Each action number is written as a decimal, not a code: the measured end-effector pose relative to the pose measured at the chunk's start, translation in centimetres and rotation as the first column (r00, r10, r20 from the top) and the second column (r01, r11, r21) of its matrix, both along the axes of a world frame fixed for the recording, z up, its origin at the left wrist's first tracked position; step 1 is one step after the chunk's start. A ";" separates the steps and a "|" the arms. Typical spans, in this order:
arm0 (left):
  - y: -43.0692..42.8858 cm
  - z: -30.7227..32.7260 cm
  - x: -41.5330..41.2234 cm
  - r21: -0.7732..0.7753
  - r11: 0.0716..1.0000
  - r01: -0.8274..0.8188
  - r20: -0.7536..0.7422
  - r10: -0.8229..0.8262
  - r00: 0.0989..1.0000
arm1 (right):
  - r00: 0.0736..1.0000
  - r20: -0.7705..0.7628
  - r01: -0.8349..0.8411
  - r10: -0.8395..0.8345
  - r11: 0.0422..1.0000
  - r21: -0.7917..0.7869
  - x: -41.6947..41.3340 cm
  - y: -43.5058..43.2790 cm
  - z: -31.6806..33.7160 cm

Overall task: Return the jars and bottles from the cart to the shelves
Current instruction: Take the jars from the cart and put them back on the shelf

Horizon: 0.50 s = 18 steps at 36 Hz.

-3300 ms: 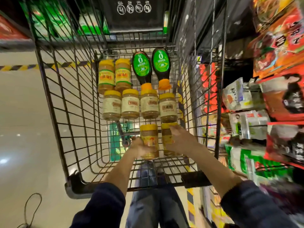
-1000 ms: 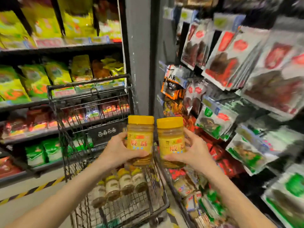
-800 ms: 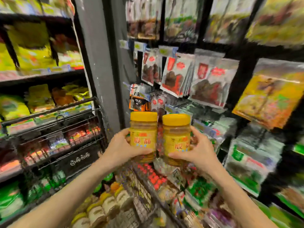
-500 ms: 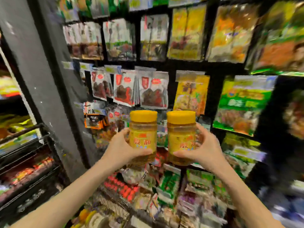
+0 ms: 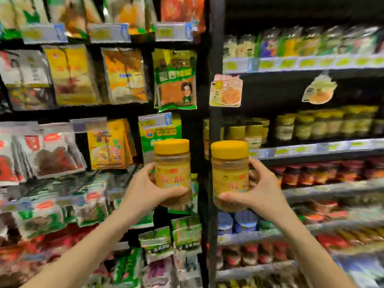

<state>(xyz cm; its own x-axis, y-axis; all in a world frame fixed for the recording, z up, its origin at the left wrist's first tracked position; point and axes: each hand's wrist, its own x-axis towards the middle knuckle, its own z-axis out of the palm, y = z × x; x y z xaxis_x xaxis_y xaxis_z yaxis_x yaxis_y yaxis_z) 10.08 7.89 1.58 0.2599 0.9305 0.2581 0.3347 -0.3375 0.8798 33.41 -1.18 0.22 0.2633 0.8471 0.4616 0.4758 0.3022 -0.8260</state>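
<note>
My left hand (image 5: 145, 191) grips a yellow-lidded jar (image 5: 173, 163) with a yellow label, held upright at chest height. My right hand (image 5: 261, 192) grips a second jar of the same kind (image 5: 229, 169), also upright, a short gap to the right of the first. Both jars hang in front of a black upright post (image 5: 215, 59) between two shelf bays. Behind the right jar, a shelf (image 5: 311, 149) carries rows of similar yellow-lidded jars (image 5: 324, 124). The cart is out of view.
The left bay holds hanging snack packets (image 5: 68, 75) on pegs with price tags. The right bay has several shelves: bottles on top (image 5: 301, 41), red-labelled jars (image 5: 311, 173) below the yellow-lidded ones. Two paper tags (image 5: 226, 90) hang from the upper shelf edge.
I lifted both jars out of the cart, and the view has swung right past the hanging packets. The jar shelves have come into view and the two jars have moved slightly apart.
</note>
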 end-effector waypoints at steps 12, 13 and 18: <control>-1.9 -0.3 20.7 0.004 0.991 0.137 0.136 -0.136 0.981 | 0.985 0.032 0.169 -0.169 0.985 -0.019 19.7 -4.6 0.5; -2.0 -0.3 22.0 0.006 0.991 0.136 0.136 -0.136 0.981 | 0.982 0.041 0.184 -0.184 0.983 -0.014 20.9 -4.7 0.6; -1.7 -0.3 26.6 0.011 0.988 0.151 0.134 -0.151 0.979 | 0.974 0.071 0.214 -0.215 0.977 0.015 25.6 -4.4 1.3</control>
<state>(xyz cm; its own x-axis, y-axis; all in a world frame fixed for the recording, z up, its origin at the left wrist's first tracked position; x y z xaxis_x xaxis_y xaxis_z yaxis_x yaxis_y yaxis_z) 36.68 6.23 1.26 0.3605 0.8831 0.3004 0.1590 -0.3755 0.9131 58.98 -5.58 1.51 0.4044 0.7711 0.4918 0.5879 0.1927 -0.7856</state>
